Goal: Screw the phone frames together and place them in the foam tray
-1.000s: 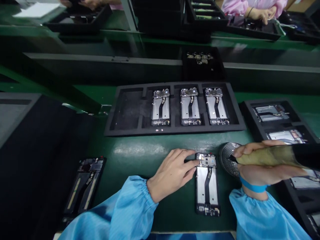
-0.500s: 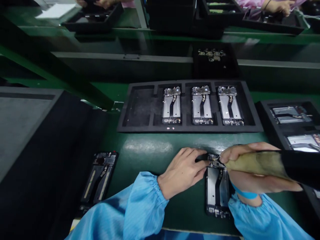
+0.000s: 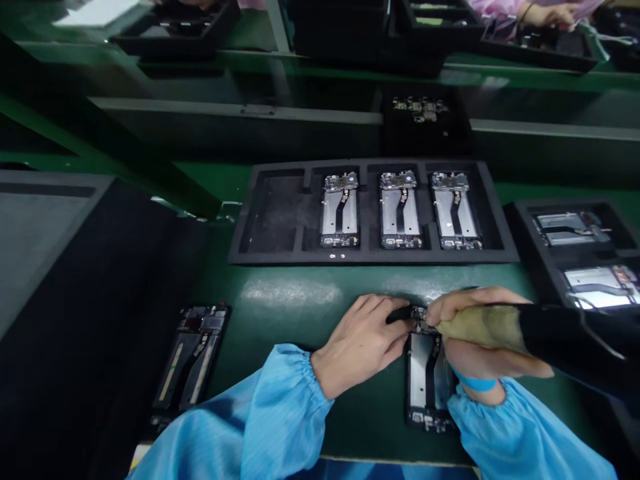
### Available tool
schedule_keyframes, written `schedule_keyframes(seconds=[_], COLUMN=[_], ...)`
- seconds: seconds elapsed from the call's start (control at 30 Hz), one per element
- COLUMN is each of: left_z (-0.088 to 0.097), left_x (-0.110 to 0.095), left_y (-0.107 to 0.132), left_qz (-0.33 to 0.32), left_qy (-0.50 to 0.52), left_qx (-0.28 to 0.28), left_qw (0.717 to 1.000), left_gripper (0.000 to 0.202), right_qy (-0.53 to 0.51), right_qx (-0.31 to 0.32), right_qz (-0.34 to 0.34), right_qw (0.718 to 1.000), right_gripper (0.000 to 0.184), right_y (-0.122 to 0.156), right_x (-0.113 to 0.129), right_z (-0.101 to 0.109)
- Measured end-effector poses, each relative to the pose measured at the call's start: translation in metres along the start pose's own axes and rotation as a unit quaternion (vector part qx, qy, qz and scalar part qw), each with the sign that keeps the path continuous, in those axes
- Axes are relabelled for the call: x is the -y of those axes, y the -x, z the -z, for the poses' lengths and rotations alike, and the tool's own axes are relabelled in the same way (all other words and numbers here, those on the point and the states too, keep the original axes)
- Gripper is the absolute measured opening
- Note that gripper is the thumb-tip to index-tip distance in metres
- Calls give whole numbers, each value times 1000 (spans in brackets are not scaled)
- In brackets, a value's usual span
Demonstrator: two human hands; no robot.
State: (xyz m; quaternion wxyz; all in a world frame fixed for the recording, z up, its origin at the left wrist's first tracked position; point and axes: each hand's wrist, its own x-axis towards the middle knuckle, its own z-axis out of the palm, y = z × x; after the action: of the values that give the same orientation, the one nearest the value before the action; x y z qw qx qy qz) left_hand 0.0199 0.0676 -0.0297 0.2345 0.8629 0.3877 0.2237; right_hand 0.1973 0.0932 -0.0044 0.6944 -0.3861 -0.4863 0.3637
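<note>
An opened phone (image 3: 423, 373) lies on the green table in front of me, its silver inner plate, black ribbon cable and upper circuit board showing. My left hand (image 3: 363, 347) is closed at its upper left edge, with a black covering or strip at the index fingertip. My right hand (image 3: 480, 353) grips a thick electric screwdriver (image 3: 485, 328), tan-wrapped near the front and black behind. It slants over the board's right side; its tip is hidden by my fingers. Another opened phone (image 3: 193, 363), mostly black, lies to the left.
Behind the phone, a black foam tray (image 3: 375, 259) holds three opened phones. A second foam tray (image 3: 530, 233) with phones stands at right. Small circuit boards (image 3: 420, 107) lie on a black block farther back. A large dark box (image 3: 110, 267) stands left. A co-worker's hand (image 3: 550, 15) shows across the bench.
My right hand and the screwdriver have shifted left, and the screwdriver's rear end has tipped lower. My left hand stays at the phone's edge. The whole view has drifted slightly.
</note>
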Motion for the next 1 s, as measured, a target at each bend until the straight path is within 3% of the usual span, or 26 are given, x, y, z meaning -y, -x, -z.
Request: schedule_keyframes(seconds=[0.1,0.2,0.3,0.43,0.8,1.0], left_z=[-2,-4,-5,-6,-5,-3], left_x=[0,1,1,2,2,1], left_y=[0,0,1,2,1,0], left_qz=[1,-4,-4,1,2,-1], left_qy=[-2,-4,-4,3,3,-3], left_qx=[-7,-9,-16,-17,-10,-12], left_qw=[1000,1000,1000,1000,1000,1000], left_gripper=[26,25,24,26,26,24], right_qy=[-5,37,77,70,21,6], right_qx=[-23,-116,-162,-125,-63,-54], right_qz=[34,114,74,32,48,49], right_qw=[999,986,981,989,997,997], right_gripper=[70,71,72,71,73,62], right_y=[-14,-32,-39,-35,-31,-27], right_x=[6,12,12,4,-7,16], right_z=[24,56,73,76,87,90])
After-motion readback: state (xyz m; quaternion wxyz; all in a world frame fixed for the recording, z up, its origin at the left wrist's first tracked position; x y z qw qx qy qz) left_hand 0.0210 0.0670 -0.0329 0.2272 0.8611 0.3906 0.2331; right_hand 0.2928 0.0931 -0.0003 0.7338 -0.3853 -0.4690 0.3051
